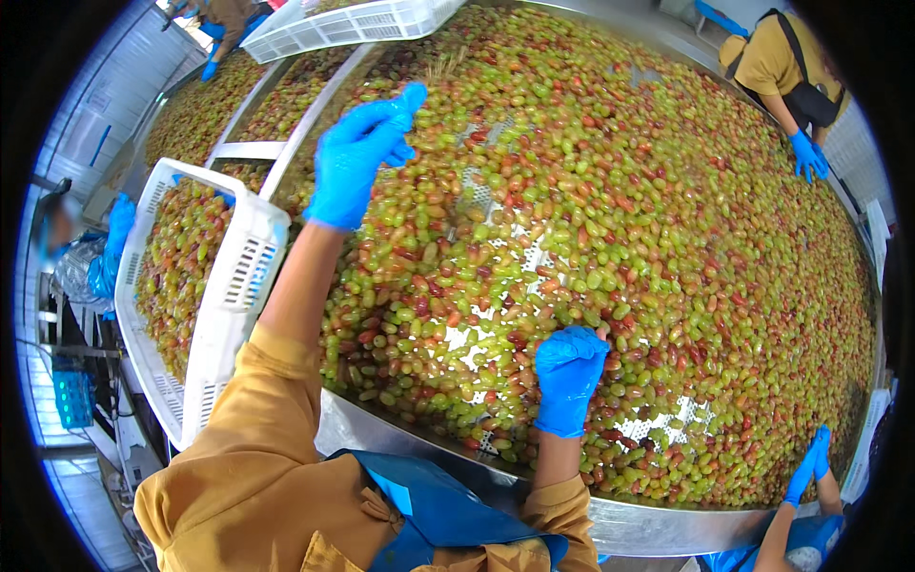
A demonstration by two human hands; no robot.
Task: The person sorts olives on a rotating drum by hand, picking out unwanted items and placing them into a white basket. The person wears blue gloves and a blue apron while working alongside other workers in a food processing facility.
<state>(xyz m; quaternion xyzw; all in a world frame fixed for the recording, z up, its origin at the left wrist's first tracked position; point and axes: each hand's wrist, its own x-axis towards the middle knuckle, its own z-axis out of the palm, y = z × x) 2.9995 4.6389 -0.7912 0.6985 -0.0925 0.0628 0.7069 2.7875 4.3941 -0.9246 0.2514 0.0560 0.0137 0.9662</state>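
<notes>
A broad layer of green and red grapes [667, 248] covers a perforated white surface in a metal-edged table. My left hand [357, 162], in a blue glove, is raised over the grapes at the upper left. Its index finger stretches away from the thumb, with nothing visible between them. Just beyond its fingertip lies a small bunch of dry, pale stems [445, 65]. My right hand [570, 377], also blue-gloved, is closed low over the near grapes. Its fingers are curled together, and whatever they may hold is hidden.
A white crate [255, 250] of grapes stands left of my left arm. Another white crate [357, 23] sits at the far left on metal rails [250, 151]. Co-workers' gloved hands [808, 157] are at the right edges, with more people at the left. The metal rim [667, 527] runs before me.
</notes>
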